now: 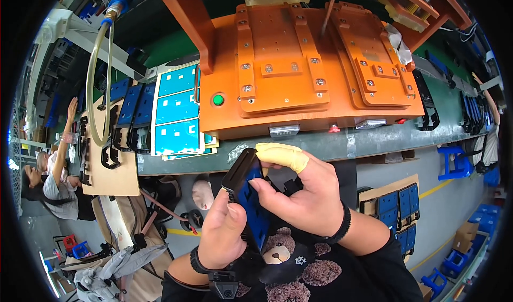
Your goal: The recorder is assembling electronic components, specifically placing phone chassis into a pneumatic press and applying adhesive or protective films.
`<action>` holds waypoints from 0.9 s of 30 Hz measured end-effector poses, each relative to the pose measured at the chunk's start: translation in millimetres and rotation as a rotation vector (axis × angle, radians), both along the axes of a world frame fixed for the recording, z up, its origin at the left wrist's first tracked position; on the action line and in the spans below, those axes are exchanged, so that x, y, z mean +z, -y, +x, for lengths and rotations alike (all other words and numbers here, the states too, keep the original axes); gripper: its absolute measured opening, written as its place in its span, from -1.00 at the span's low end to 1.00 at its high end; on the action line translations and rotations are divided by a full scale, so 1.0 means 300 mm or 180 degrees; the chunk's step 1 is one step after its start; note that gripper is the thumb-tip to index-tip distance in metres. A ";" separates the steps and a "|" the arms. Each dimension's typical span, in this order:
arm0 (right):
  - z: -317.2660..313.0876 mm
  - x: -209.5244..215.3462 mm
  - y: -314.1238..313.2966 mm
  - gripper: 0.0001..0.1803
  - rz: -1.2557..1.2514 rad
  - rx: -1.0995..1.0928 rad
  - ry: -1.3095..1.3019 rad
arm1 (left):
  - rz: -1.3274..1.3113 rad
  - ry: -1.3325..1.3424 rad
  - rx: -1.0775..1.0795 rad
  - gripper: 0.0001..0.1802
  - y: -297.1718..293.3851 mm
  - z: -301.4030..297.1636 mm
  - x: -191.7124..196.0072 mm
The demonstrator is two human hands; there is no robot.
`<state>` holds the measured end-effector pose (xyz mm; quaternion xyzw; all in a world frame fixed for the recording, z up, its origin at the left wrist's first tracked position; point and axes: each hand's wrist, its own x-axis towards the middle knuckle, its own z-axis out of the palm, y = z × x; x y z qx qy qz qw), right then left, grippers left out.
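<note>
A black plastic housing with a blue-filmed face [258, 219] is tilted up on edge in front of my chest. My left hand [222, 235] grips its near left side, thumb upright along the edge. Yellow covers sheathe some fingers of my right hand [307, 192], which hold the top far edge, with the thumb against the blue side. Beyond my hands stands an orange press fixture [230, 118] with two raised plates and a green button [218, 99]. Left of it lie sheets of blue adhesive film [176, 107].
Black housings [128, 107] lie on cardboard at the left, under a looping clear hose [92, 88]. A co-worker [59, 184] reaches in there. A stroller-like cart [125, 232] stands below. At the right are blue-filmed parts on cardboard [387, 203] and a blue stool [454, 163].
</note>
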<state>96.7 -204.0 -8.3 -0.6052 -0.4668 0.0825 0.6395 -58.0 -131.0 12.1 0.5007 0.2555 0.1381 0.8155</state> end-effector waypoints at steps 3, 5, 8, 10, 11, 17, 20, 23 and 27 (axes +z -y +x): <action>-0.016 0.018 0.012 -0.53 -0.0301 -0.0048 -0.0118 | 0.0048 0.0094 0.0101 -0.14 0.012 -0.001 -0.024; -0.029 0.026 0.004 -0.55 -0.0235 -0.0181 0.0039 | 0.0056 0.0191 0.0188 -0.16 0.017 0.001 -0.029; -0.031 0.035 0.004 -0.56 -0.0191 -0.0316 0.0431 | 0.0178 0.0206 0.0128 -0.18 0.018 0.010 -0.018; -0.034 0.035 0.003 -0.56 -0.0162 -0.0322 0.0628 | 0.0182 0.0188 0.0108 -0.17 0.021 0.012 -0.019; -0.032 0.035 0.004 -0.56 -0.0166 -0.0344 0.0620 | 0.0189 0.0175 0.0114 -0.16 0.022 0.012 -0.021; -0.033 0.031 0.008 -0.62 -0.0256 -0.0291 0.0493 | 0.0176 0.0090 0.0143 -0.11 0.030 0.015 -0.019; -0.028 0.024 0.002 -0.71 -0.0129 -0.0473 0.0321 | 0.0268 0.0135 0.0165 -0.09 0.035 0.013 -0.033; -0.013 0.034 0.011 -0.75 -0.0501 -0.0313 0.0040 | 0.0313 0.0186 0.0173 -0.09 0.034 0.010 -0.038; -0.004 0.039 0.024 -0.73 -0.0684 0.0151 -0.0302 | -0.0079 0.0296 0.0325 -0.09 0.038 0.012 -0.035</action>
